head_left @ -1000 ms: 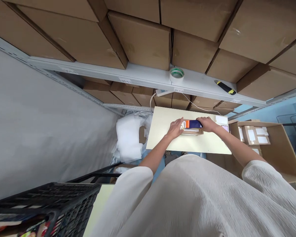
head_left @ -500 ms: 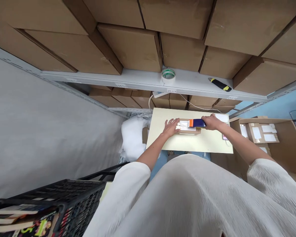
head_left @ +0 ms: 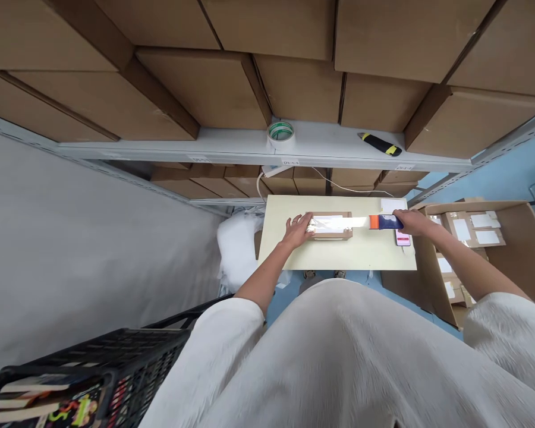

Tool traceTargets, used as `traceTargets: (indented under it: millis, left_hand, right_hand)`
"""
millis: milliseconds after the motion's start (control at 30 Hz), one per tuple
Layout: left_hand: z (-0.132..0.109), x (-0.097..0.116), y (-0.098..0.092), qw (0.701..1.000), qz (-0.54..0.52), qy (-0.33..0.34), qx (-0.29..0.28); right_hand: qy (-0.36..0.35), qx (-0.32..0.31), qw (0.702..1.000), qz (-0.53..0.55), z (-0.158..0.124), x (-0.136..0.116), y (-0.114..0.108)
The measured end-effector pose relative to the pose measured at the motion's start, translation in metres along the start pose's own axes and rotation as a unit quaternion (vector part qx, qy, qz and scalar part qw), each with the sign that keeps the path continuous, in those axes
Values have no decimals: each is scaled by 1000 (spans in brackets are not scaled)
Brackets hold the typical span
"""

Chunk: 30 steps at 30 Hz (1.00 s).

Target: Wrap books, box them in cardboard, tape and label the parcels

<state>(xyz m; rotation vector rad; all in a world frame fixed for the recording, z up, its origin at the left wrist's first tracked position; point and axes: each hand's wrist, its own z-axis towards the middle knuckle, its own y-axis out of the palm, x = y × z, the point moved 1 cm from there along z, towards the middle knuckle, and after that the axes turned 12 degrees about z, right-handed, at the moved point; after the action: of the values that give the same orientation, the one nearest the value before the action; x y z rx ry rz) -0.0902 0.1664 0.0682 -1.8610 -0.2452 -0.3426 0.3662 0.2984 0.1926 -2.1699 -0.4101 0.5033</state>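
Observation:
A small cardboard box (head_left: 332,235) with a white label on top lies on the pale yellow table (head_left: 339,258). My left hand (head_left: 296,232) grips its left end, fingers over the edge. In my right hand (head_left: 412,222) is a blue tape dispenser with an orange front (head_left: 386,222), held off to the right of the box. A shiny strip of clear tape (head_left: 360,222) stretches from the box top to the dispenser. The phone (head_left: 402,238) lies just below my right hand, beside a white paper (head_left: 393,205).
Above the table, a metal shelf (head_left: 232,151) carries large cardboard boxes, a tape roll (head_left: 280,132) and a utility knife (head_left: 380,144). A big open carton (head_left: 521,246) with labelled parcels stands right. White wrapping (head_left: 237,244) and a black crate (head_left: 147,356) with books are left.
My right hand has drawn the tape dispenser rightward, away from the box, and a longer strip of tape now shows. My left hand stays at the box's left end. The view has shifted slightly.

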Motion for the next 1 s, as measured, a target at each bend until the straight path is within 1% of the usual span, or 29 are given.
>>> traceTargets:
  millis: [67,133,300,433,567,633,800,1000]
  left_hand:
    - [0,1,-2,1000,0,-3,-4]
    - [0,2,-3,1000,2,-5,-8]
    - [1,4,-6,1000,9,-8,-18]
    - [2,4,-6,1000,11,-6,-16]
    - [3,4,-4,1000,9,-6,-15]
    - [4,4,-4,1000,6,-3,-13]
    - [4,3,-3,1000,-6,9,-2]
    - [3,2,-5,999,-41,34,-1]
  right_hand:
    - [7,-2,1000,4,0,6,4]
    - [7,-9,1000,-2,2,6,10]
    - [18,-21,1000,-12,12,-7,23]
    - [38,-28,999,-23,24,-25,31]
    - [37,-31,995,-88,41,-50,33]
    - [34,-33,994,-103,50,-62,34]
    - [22,-28,995,-93,66,-88,34]
    - [17,-21,997,-79,78,-112,28]
